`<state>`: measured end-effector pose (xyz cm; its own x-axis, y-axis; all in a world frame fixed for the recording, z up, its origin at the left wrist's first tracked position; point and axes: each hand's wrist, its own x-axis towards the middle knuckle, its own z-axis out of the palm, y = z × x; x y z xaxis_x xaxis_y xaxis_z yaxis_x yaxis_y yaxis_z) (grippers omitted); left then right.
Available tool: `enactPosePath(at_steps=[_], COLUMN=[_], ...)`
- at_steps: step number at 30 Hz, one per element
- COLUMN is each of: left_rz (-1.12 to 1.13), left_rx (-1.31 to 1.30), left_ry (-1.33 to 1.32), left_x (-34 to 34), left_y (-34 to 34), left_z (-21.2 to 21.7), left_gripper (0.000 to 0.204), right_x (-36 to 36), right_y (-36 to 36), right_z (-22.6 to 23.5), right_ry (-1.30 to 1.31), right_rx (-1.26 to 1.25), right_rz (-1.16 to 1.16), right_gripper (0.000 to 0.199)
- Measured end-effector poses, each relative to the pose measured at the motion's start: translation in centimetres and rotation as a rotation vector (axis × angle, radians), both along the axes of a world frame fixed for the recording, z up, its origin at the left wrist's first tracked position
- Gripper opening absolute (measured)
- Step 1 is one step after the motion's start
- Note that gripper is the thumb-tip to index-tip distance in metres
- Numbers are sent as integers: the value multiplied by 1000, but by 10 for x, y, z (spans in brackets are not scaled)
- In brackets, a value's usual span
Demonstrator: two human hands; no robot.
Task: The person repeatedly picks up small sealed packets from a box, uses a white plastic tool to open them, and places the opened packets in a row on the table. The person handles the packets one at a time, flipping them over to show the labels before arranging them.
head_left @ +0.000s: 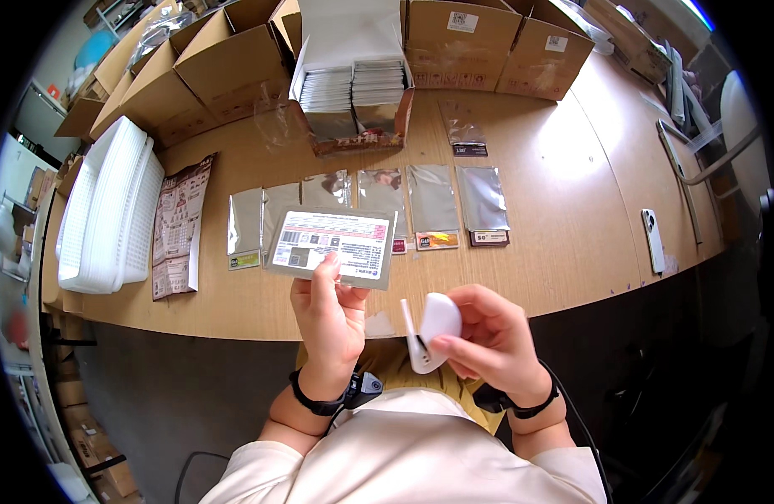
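Observation:
My left hand (330, 317) holds up a flat clear packet (372, 239) by its near edge, thumb on top. A white printed label with a barcode covers most of its upper face. To the right, above my lap, my right hand (492, 336) grips a white plastic slotted cutter (441, 323) that looks like a letter opener, thumb and fingers on its rounded body. The cutter and packet are apart. Behind the packet, several silvery flat pouches (431, 197) with coloured end strips lie in a row on the table; the packet partly hides some.
An opened display box (353, 139) full of upright packets stands beyond the row, before large cardboard cartons (462, 46). Stacked white plastic baskets (110, 210) and a folded printed bag (181, 227) are at left. A phone (653, 241) lies near the right edge; a small pouch (462, 134) lies farther back.

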<state>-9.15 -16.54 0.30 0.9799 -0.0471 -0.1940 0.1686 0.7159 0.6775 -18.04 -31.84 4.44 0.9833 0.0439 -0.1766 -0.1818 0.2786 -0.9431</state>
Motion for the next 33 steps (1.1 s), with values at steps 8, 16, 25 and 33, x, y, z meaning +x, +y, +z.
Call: enactPosePath(at_steps=[8,16,25,33], left_rz=[138,162,154,151], left_rx=[132,129,119,110], left_ry=[-110,-131,-150,-144], left_x=[-7,-7,-7,-8], left_y=[10,11,12,12], left_z=[-2,1,-1,0], left_gripper=[20,22,22,22], right_x=[14,17,14,15], right_y=[12,12,12,12], right_z=[-5,0,0,2], right_ry=[51,69,59,62], right_rx=[-17,-18,-19,-10], right_rz=[138,137,136,128], right_gripper=[24,25,23,23])
